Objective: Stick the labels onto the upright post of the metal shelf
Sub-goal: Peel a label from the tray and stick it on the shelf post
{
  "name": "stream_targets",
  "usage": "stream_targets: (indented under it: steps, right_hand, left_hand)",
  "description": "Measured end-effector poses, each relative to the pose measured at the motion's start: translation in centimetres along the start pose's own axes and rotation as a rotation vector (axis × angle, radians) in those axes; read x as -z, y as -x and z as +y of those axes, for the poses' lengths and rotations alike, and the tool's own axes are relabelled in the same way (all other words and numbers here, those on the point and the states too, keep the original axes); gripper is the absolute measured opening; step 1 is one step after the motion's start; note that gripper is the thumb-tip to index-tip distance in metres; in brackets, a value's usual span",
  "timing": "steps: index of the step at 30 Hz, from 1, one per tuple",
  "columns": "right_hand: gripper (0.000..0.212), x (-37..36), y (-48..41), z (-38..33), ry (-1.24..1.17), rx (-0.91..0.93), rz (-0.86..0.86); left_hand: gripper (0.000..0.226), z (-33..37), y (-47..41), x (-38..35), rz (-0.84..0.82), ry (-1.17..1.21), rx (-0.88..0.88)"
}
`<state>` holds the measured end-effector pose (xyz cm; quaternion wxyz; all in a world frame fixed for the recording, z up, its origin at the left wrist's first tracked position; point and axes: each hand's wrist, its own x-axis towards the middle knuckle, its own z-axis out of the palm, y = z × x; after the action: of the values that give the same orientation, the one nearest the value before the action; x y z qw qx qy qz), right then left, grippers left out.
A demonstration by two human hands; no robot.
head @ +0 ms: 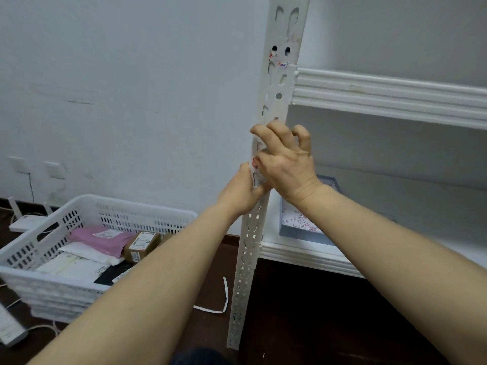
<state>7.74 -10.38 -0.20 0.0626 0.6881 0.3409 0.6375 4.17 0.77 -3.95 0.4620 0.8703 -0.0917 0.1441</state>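
The white perforated upright post of the metal shelf runs from the top of the view down to the dark floor. A label with a red edge lies on the post at mid height, mostly hidden by my hands. My right hand is over the post front, thumb on the label, fingers curled above it. My left hand holds the post's left edge just below the label, its thumb against the front face. An older label with red and blue marks sits higher on the post.
A white plastic basket with parcels and envelopes stands on the floor at left. A white paper strip lies by the post's foot. White shelf boards run to the right; a grey box sits on the lower one.
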Motion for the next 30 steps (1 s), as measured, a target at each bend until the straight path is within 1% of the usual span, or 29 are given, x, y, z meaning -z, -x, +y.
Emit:
stream_targets:
  steps: [4, 8, 12, 15, 17, 18, 20, 21, 24, 27, 30]
  right_hand:
    - [0.016, -0.5, 0.3, 0.0, 0.067, 0.081, -0.021]
    - [0.012, -1.1, 0.5, 0.1, 0.094, 0.117, 0.003]
    - [0.012, -1.4, 0.5, 0.1, 0.077, 0.093, 0.066]
    - [0.002, -1.2, 0.6, 0.0, 0.063, 0.057, 0.098]
    - [0.005, -0.9, 0.8, 0.1, 0.061, 0.019, 0.098]
    - [0.006, -0.8, 0.9, 0.3, 0.063, -0.007, 0.094]
    - [0.009, -0.4, 1.2, 0.7, 0.065, -0.052, 0.085]
    - [0.011, -0.3, 1.4, 0.9, 0.057, -0.057, 0.087]
    - [0.015, 0.1, 1.8, 1.3, 0.002, -0.035, 0.094]
    - [0.016, 0.2, 1.7, 1.2, -0.035, -0.035, 0.071]
    - [0.017, -0.1, 1.1, 1.1, -0.035, -0.029, 0.058]
  left_hand:
    - [0.024, 0.1, 0.2, 0.0, 0.004, 0.011, 0.004]
    - [0.022, 0.4, 0.3, 0.0, 0.002, 0.023, -0.024]
    - [0.024, 0.0, 0.1, 0.0, -0.005, 0.003, 0.003]
    - [0.023, 0.0, 0.0, 0.0, -0.014, -0.031, 0.022]
    - [0.021, -0.2, 0.0, -0.1, -0.021, -0.016, 0.021]
    - [0.023, -0.4, -0.1, -0.1, -0.022, -0.004, 0.021]
    - [0.041, -0.8, -0.2, -0.2, -0.015, 0.005, 0.014]
    - [0.046, -1.1, -0.3, -0.3, -0.011, 0.010, 0.017]
    - [0.047, -1.1, -0.5, -0.4, -0.010, 0.010, 0.038]
    - [0.060, -1.6, -0.8, -0.6, 0.007, 0.003, 0.022]
    - [0.063, -2.4, -1.2, -1.0, -0.003, -0.001, 0.036]
